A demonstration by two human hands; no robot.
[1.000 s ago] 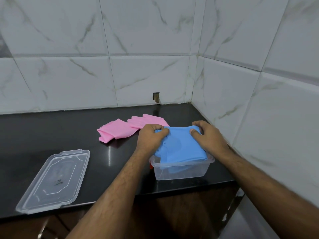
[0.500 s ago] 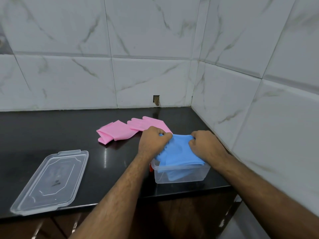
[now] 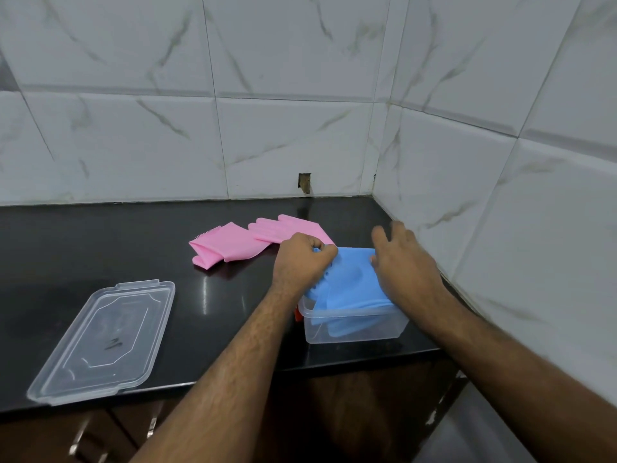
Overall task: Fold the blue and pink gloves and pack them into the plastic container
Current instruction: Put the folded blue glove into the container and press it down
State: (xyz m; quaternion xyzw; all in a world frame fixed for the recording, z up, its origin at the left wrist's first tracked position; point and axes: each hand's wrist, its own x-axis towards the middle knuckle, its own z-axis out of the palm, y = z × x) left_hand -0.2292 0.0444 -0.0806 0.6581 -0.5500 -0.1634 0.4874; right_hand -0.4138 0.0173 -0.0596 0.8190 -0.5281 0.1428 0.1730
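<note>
- Two glove colours to pack: the blue gloves (image 3: pixel 350 279) sit folded, half in the plastic container (image 3: pixel 354 325), bulging above its rim.
- Your left hand (image 3: pixel 302 262) has its grip closed on the blue fold's bristled edge; your right hand (image 3: pixel 400 262) lies on it, fingers spread, holding nothing.
- They look soft, light and springy, so press at the fold's middle.
- Beyond the container, the pink gloves (image 3: pixel 253 243) lie flat on the worktop (image 3: pixel 100 245); take them by the cuff.

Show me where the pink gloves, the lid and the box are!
pink gloves (image 3: pixel 233 247): head view, on the flat cuff part.
lid (image 3: pixel 110 339): head view, on its clear middle panel.
box (image 3: pixel 354 330): head view, on its clear front wall.
</note>
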